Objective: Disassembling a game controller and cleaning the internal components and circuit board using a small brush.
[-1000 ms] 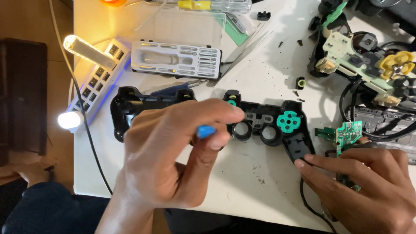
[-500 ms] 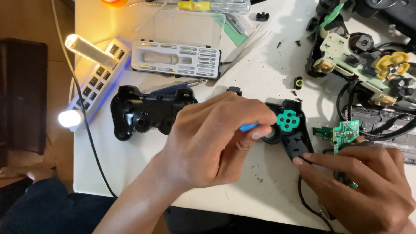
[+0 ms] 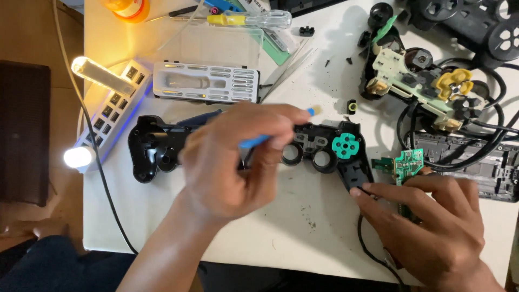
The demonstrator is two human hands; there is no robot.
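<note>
My left hand (image 3: 232,162) is closed around a blue-handled tool (image 3: 257,141), its long axis slanting up and rightward past my fingertips, over the black controller shell (image 3: 162,148) lying crosswise. My right hand (image 3: 432,227) pinches the shell's right grip, beside a green circuit board (image 3: 405,165)

Not much packaging here, we only spot a clear plastic lid (image 3: 227,46) near the table's far edge with its white bit tray (image 3: 205,82) just in front; no labels, signs or screens that we can make out
</note>
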